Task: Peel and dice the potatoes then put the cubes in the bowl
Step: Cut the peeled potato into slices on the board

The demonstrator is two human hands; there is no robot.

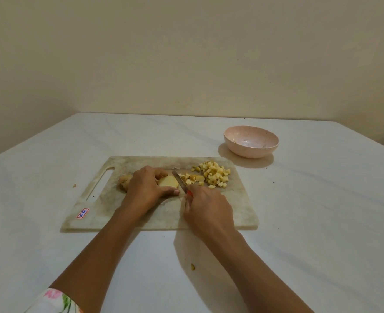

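Holding down a peeled potato half with the left hand, fingers curled over its far side, thumb pressed along its near edge, cut face turned toward the right hand. Gripping a knife in that right hand, fist closed round the red handle, only a sliver of red visible past the knuckles. Blade angled away and leftward, lying just beside the potato's cut face, tip pointing beyond both hands; impossible to tell whether touching the potato or just clear of it.

Just right of the blade, beyond the right hand: a few loose pieces, then a larger heap of cubes farther right. On the outer side of the left hand: a brownish lump, peel or unpeeled piece, half hidden by the wrist. Under both hands and all of this: a worn, stained cutting board, handle slot out to the left of the left hand, a red-and-blue sticker at the near corner beside the left forearm.

Farther out, beyond and to the right of the right hand: a pink bowl, well apart from the board, inside showing pale pink with dark specks. Between the forearms, close to the right one, on the white table: one small yellow scrap. At the left elbow: a floral sleeve.
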